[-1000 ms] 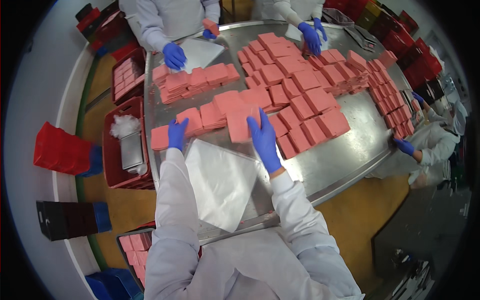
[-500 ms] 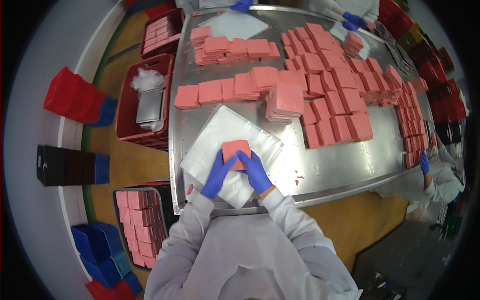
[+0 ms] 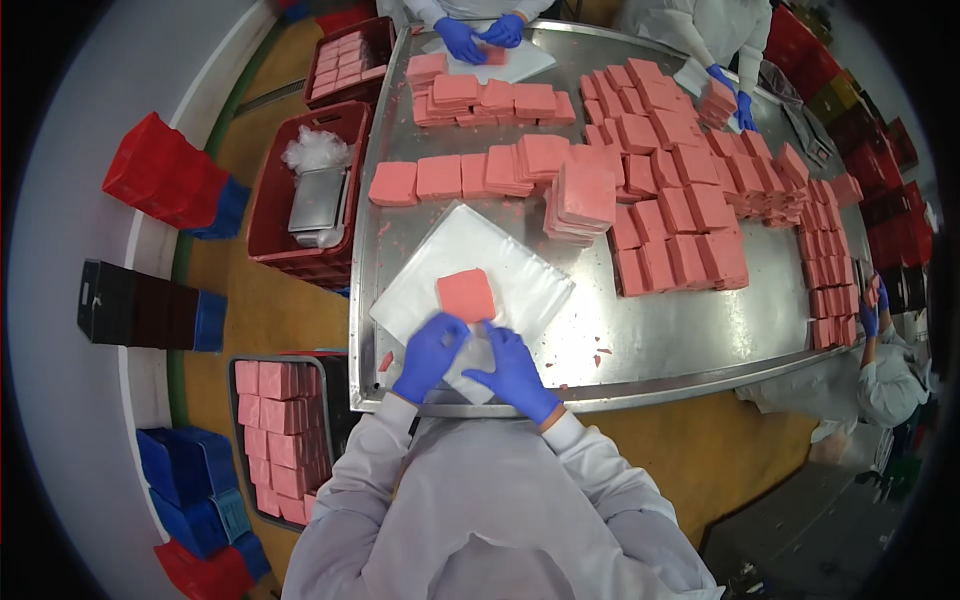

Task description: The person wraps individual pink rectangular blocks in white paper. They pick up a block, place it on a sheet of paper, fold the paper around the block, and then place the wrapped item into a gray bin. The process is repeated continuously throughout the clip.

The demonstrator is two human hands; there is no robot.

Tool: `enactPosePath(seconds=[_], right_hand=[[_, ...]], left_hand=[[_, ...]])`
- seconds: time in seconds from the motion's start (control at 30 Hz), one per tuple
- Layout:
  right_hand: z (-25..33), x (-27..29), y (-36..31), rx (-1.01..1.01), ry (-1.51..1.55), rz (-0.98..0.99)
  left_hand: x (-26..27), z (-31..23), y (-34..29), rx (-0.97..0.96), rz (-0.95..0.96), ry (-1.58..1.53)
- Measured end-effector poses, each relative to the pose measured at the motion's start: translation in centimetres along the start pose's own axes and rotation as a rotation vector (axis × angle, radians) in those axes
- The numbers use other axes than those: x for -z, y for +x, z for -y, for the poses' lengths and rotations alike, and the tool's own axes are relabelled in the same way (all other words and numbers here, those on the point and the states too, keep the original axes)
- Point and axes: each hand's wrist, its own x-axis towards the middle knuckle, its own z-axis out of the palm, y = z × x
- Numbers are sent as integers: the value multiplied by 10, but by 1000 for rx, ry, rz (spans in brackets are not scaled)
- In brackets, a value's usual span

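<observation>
A square, pink, meat-like slab (image 3: 466, 296) lies flat on a stack of whitish plastic sheets (image 3: 425, 275) at the table's near left. Just below the slab is my left hand (image 3: 432, 357), blue-gloved, its fingers curled together on the near part of the top sheet. My right hand (image 3: 513, 372), also gloved, rests over the same near corner with thumb and fingers apart. Neither hand holds the slab. Fingertips of the left hand are partly hidden.
Rows of pink slabs (image 3: 690, 210) and a taller stack (image 3: 585, 192) stand on the steel table (image 3: 660, 345). Red crates (image 3: 272, 215) and a bin of slabs (image 3: 283, 430) flank its left side. Gloved co-workers' hands (image 3: 480, 38) work at the far edge.
The slab has left my hands and now lies on the sheets. Both hands have drawn back toward me, to the sheets' near corner. A co-worker's hands have come in at the far edge.
</observation>
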Motion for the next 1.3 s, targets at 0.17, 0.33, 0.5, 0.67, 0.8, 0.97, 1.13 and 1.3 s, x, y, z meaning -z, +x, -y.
enactPosePath(seconds=[0.17, 0.33, 0.5, 0.67, 0.8, 0.97, 1.13, 1.3], right_hand=[[-17, 20, 14, -17, 65, -19], [-24, 27, 24, -62, -121, -66], [-61, -6, 33, -287, -71, -279], [-70, 1, 64, -221, 154, -45], [-47, -10, 103, -264, 363, -264], [2, -31, 94, -93, 266, -337], [14, -43, 67, 190, -223, -208], [9, -72, 86, 79, -452, -178]], left_hand=[[10, -1, -9, -382, 338, 396], [21, 44, 80, -62, -260, 168], [-41, 25, 68, -246, -308, 578], [-33, 16, 66, -145, -174, 482], [-53, 0, 59, -115, -287, 651], [-47, 68, 64, 52, -523, -95], [35, 95, 0, 443, -381, -296], [27, 73, 19, 371, -501, 52]])
